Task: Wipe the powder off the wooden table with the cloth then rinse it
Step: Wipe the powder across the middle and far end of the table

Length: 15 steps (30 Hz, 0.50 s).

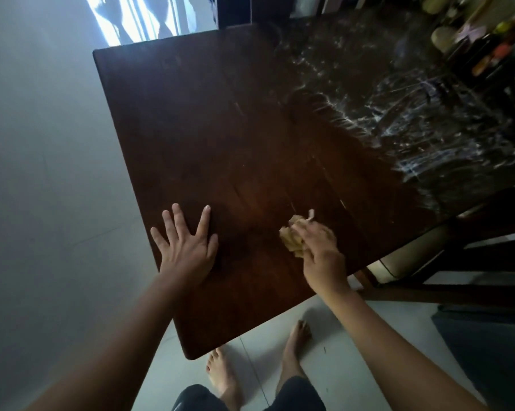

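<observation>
On the worktop (209, 120) the left hand (185, 247) lies flat near its near-left edge, the right hand (318, 250) to its right grips the cloth (293, 237) against the surface, the powder (413, 114) covers the far-right part, and two bare feet (220, 372) stand on the floor (339, 351) below the near corner.

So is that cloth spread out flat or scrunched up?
Scrunched up. The cloth shows as a crumpled wad under the right hand, which grips it against the wooden table.
</observation>
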Each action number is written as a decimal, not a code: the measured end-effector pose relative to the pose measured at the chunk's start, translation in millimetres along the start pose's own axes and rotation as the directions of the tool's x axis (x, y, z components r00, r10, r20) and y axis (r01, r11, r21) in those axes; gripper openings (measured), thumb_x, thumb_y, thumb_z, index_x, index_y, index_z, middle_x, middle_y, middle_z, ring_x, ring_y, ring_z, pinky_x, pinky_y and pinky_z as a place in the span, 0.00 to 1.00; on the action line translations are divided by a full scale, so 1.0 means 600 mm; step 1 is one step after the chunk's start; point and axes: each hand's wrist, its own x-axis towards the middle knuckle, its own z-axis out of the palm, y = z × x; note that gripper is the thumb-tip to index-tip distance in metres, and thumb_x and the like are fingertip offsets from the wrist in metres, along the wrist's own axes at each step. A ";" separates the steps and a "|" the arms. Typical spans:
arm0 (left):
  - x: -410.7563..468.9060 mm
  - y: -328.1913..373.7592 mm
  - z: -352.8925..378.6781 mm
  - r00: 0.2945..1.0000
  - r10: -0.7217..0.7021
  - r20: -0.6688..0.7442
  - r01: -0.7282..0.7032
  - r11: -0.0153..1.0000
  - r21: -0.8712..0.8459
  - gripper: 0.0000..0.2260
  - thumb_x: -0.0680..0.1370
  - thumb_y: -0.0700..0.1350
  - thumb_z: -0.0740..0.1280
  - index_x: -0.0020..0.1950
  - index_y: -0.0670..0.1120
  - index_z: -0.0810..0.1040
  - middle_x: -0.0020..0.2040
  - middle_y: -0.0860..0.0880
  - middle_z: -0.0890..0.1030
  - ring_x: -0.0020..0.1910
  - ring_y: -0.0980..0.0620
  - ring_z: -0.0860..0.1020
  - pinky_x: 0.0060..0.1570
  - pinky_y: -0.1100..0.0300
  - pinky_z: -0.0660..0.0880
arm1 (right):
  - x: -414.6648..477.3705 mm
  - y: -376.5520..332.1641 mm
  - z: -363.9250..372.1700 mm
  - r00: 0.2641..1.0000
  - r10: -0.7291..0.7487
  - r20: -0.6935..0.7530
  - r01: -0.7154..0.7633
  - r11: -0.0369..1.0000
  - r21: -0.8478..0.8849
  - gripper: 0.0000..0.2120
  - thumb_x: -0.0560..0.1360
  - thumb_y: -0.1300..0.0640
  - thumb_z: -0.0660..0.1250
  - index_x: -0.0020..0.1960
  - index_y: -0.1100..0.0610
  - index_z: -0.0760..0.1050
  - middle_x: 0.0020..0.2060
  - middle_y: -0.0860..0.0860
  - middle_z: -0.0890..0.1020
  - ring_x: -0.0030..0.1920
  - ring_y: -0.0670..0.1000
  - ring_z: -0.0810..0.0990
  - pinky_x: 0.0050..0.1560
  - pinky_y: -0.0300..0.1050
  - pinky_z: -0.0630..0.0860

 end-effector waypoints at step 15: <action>0.136 0.314 0.025 0.910 0.407 -0.084 -0.407 0.913 0.012 0.20 0.82 0.51 0.57 0.75 0.54 0.63 0.75 0.46 0.60 0.75 0.45 0.58 0.75 0.36 0.46 | 0.090 0.198 -0.110 0.965 0.198 -0.173 -0.202 0.979 -0.003 0.26 0.76 0.65 0.65 0.72 0.50 0.71 0.72 0.49 0.72 0.74 0.54 0.67 0.71 0.59 0.70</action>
